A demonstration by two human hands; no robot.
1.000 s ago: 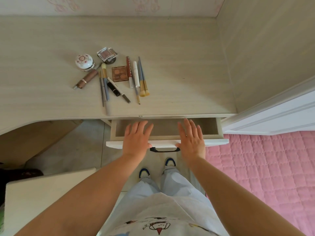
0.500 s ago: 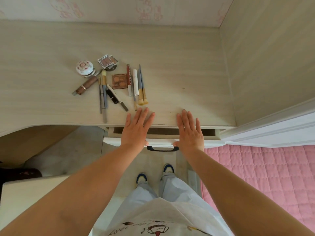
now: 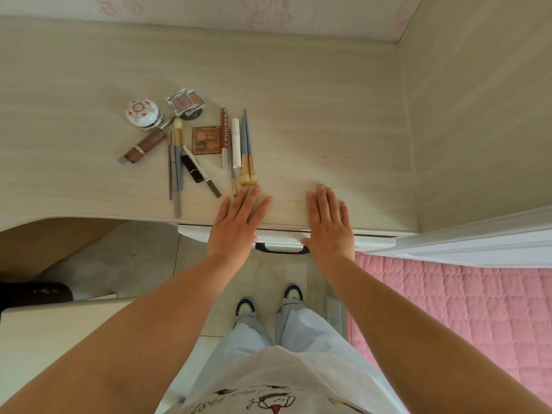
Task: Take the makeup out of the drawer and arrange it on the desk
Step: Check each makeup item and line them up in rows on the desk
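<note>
I have both hands flat and holding nothing: the left hand (image 3: pixel 237 225) and the right hand (image 3: pixel 330 224) lie with straight fingers spread over the front edge of the desk (image 3: pixel 328 115), palms above the drawer (image 3: pixel 277 236), whose white front shows only as a thin strip under the desk lip with its dark handle (image 3: pixel 282 249) between my wrists. I judge the drawer all but closed; I cannot see inside it.

The makeup (image 3: pixel 191 144) lies on the desk ahead and to the left of my fingers, so the left hand is clearly the nearer one. Its fingertips nearly reach the bristle ends of the two blue-handled brushes (image 3: pixel 247 150), whose long axes run straight away from me (as do most of the sticks here). The red tube (image 3: pixel 224 135) and the white pen (image 3: pixel 236 143) lie parallel just left of those brushes. The brown palette (image 3: pixel 206 140) sits flat beside them, the clear compact (image 3: pixel 185 101) and the round floral jar (image 3: pixel 142 112) lie farther back, and the bronze tube (image 3: pixel 145 146) lies slanted at the far left. A dark lipstick (image 3: pixel 191 168) and a thin white pencil (image 3: pixel 201 171) lie askew across the middle.

If I tidy further, I reach forward and left with the left hand and pinch across the narrow width of each stick. One long grey pencil (image 3: pixel 176 189) ends close to the desk's front edge (a nudge toward me could tip it off). To the right of the cluster the desktop stretches bare up to the side wall (image 3: pixel 478 115).
</note>
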